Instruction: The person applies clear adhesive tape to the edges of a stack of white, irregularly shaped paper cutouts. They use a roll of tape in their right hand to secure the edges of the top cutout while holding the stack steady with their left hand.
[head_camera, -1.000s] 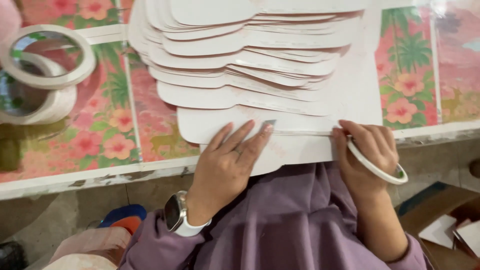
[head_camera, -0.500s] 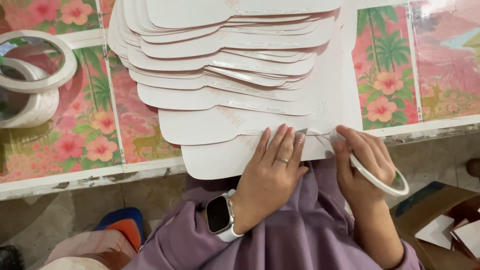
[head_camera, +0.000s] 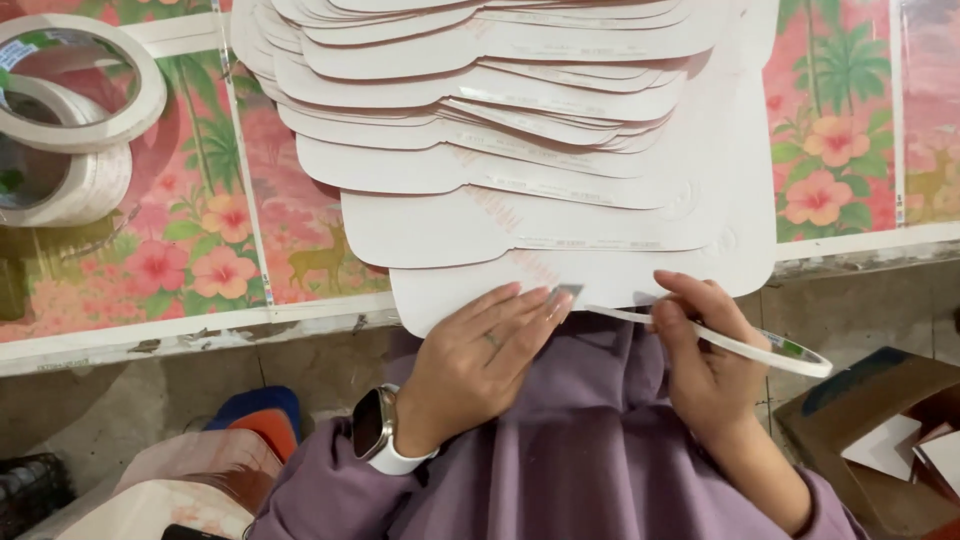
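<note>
Left hand (head_camera: 487, 355): flat, fingers together, pressing the near edge of the lowest white card (head_camera: 600, 275); fingertips aim toward 1 o'clock.
Right hand (head_camera: 705, 360): pinching a thin roll of tape (head_camera: 745, 345), seen edge-on.
Tape: long axis runs 10 to 4 o'clock; a strip stretches toward 10 o'clock to the left fingertips, apparently stuck on the card edge.
Cards: fanned white stack (head_camera: 480, 110) at 12 o'clock, long axes left to right.
Table: floral cloth (head_camera: 210, 250); two more tape rolls (head_camera: 75, 120) at 10 o'clock.
Wrist: smartwatch (head_camera: 378, 432).
</note>
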